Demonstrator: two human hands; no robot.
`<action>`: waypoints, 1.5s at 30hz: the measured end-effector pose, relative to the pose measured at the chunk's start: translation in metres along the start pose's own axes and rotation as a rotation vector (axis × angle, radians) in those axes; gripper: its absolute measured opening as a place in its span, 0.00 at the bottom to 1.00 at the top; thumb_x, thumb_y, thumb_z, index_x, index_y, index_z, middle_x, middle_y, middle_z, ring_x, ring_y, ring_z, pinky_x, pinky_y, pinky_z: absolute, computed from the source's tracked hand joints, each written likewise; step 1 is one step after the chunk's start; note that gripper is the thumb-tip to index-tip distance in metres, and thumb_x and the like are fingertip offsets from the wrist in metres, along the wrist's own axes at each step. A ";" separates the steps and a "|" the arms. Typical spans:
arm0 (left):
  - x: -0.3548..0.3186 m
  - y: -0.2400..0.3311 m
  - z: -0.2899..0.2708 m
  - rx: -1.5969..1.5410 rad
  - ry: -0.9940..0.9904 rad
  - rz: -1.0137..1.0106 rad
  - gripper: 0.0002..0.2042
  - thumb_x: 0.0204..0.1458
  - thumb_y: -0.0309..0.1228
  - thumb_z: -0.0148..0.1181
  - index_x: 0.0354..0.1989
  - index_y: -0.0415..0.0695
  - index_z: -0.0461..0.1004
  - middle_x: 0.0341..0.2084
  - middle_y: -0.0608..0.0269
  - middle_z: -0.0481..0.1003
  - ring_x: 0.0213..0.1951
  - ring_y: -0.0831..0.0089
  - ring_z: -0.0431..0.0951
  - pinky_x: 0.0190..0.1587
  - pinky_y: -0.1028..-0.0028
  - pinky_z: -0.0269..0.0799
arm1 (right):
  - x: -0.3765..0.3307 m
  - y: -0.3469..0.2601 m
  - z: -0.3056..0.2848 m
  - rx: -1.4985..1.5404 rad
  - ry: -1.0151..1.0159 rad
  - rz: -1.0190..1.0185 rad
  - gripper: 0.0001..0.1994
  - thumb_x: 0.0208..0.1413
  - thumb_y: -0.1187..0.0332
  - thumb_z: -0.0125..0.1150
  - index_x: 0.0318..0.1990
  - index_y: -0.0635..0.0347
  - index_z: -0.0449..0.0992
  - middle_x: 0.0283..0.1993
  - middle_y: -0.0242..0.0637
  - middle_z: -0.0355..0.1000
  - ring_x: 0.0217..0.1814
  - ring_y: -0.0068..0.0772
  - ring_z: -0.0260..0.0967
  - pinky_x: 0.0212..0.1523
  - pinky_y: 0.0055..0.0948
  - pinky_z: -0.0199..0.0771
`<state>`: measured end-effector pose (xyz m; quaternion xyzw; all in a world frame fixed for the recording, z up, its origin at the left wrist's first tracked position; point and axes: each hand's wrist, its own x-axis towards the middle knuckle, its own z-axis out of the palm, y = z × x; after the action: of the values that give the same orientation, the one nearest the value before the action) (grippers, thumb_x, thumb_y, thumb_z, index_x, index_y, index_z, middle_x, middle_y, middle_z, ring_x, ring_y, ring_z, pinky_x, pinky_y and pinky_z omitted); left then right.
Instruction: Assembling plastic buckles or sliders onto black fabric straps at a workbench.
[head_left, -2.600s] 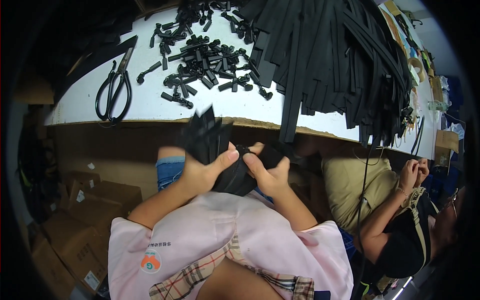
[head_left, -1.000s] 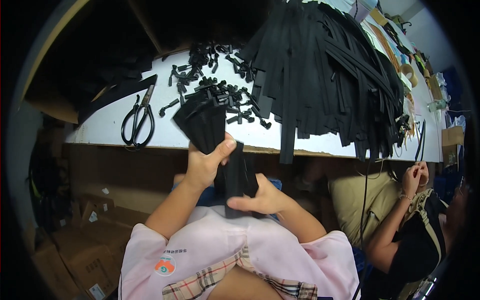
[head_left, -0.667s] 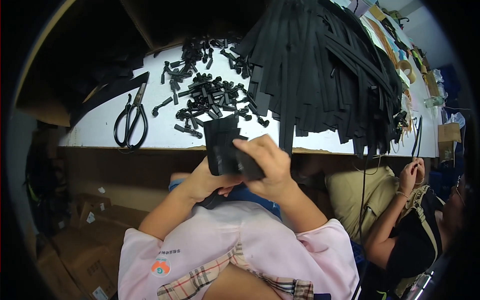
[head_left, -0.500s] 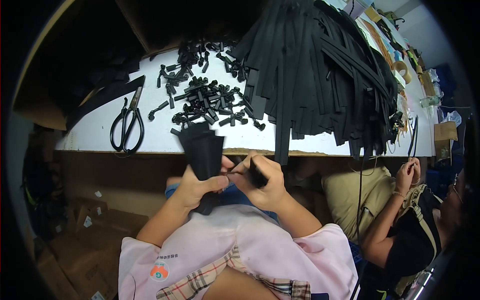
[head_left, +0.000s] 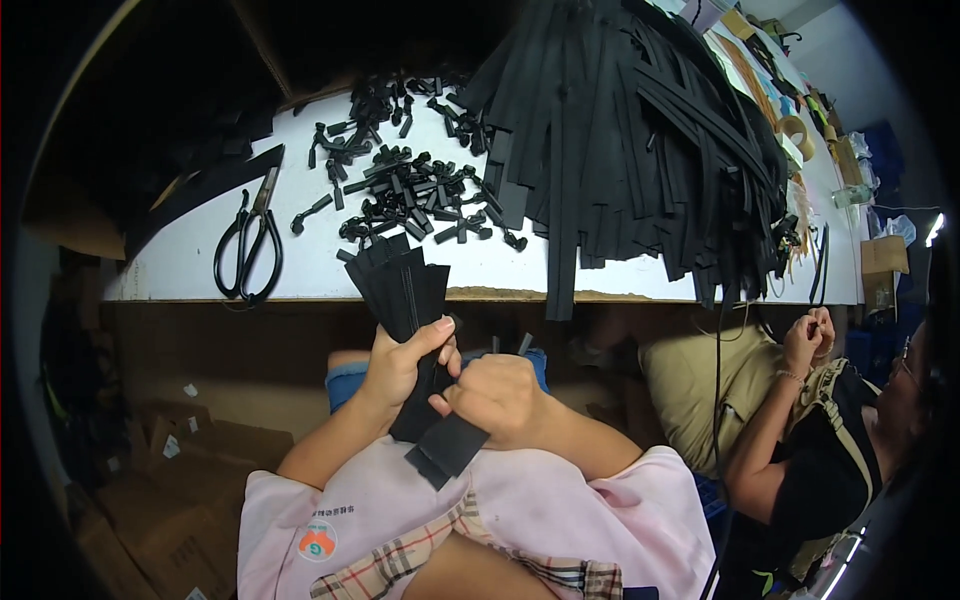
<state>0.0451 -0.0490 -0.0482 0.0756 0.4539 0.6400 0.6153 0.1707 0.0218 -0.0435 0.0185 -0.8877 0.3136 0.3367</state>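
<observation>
My left hand is closed around a fanned bundle of black zipper tapes, their upper ends spread just over the table's front edge. Beside it, my right hand is curled shut with its knuckles up, close against the bundle's lower part. Small black zipper pulls poke out above that fist. Below its fingers a flat black tape end hangs at a slant over my pink shirt; whether it belongs to the left hand's bundle is hidden. Several loose black zipper pulls lie heaped on the white table.
A large pile of long black tapes covers the table's right part, some hanging over the edge. Black-handled scissors lie at the left. Cardboard boxes are on the floor at left. A co-worker sits at the right, hands together.
My right hand has moved down and turned knuckles up, and a tape end now shows beneath it. The bundle in my left hand has fanned out more. The view has shifted slightly.
</observation>
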 end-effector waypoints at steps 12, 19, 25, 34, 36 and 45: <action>0.000 -0.008 0.000 0.241 0.112 0.378 0.09 0.42 0.28 0.59 0.30 0.39 0.67 0.21 0.70 0.67 0.23 0.83 0.66 0.26 0.83 0.63 | 0.021 0.071 -0.029 -0.595 -0.062 0.694 0.13 0.36 0.77 0.55 0.34 0.63 0.65 0.30 0.43 0.63 0.25 0.46 0.65 0.25 0.37 0.65; -0.011 0.000 0.006 0.294 0.028 0.363 0.07 0.43 0.25 0.58 0.30 0.38 0.69 0.23 0.66 0.70 0.26 0.81 0.69 0.29 0.83 0.65 | 0.014 0.022 -0.031 0.498 0.236 0.892 0.07 0.39 0.79 0.58 0.29 0.66 0.70 0.20 0.29 0.65 0.20 0.14 0.58 0.21 0.15 0.58; -0.008 -0.006 -0.001 0.504 -0.051 0.499 0.05 0.43 0.24 0.57 0.28 0.37 0.69 0.24 0.67 0.70 0.26 0.81 0.68 0.29 0.82 0.64 | 0.012 0.014 -0.025 0.509 0.264 0.599 0.07 0.34 0.86 0.59 0.24 0.69 0.72 0.26 0.39 0.69 0.23 0.23 0.64 0.23 0.17 0.63; -0.008 -0.008 -0.002 0.584 0.025 0.725 0.05 0.41 0.20 0.56 0.28 0.36 0.70 0.21 0.61 0.68 0.25 0.71 0.69 0.28 0.77 0.64 | 0.021 0.020 -0.024 0.229 0.055 0.328 0.13 0.33 0.82 0.59 0.32 0.63 0.72 0.25 0.38 0.67 0.25 0.30 0.68 0.26 0.19 0.66; -0.015 0.001 -0.006 0.836 -0.038 0.584 0.08 0.46 0.24 0.52 0.35 0.37 0.69 0.27 0.62 0.69 0.32 0.74 0.69 0.36 0.78 0.64 | 0.016 0.001 -0.012 0.717 0.351 0.859 0.07 0.42 0.78 0.57 0.31 0.65 0.72 0.26 0.31 0.67 0.21 0.19 0.63 0.23 0.15 0.63; -0.020 0.012 -0.010 0.183 -0.058 0.310 0.13 0.42 0.26 0.55 0.38 0.36 0.67 0.29 0.61 0.70 0.32 0.79 0.69 0.37 0.80 0.65 | 0.013 -0.002 0.002 1.428 0.288 1.035 0.05 0.45 0.72 0.55 0.26 0.65 0.68 0.21 0.34 0.62 0.13 0.19 0.54 0.13 0.17 0.53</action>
<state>0.0346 -0.0687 -0.0362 0.2189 0.4752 0.6807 0.5128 0.1599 0.0213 -0.0350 -0.2186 -0.3273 0.9035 0.1694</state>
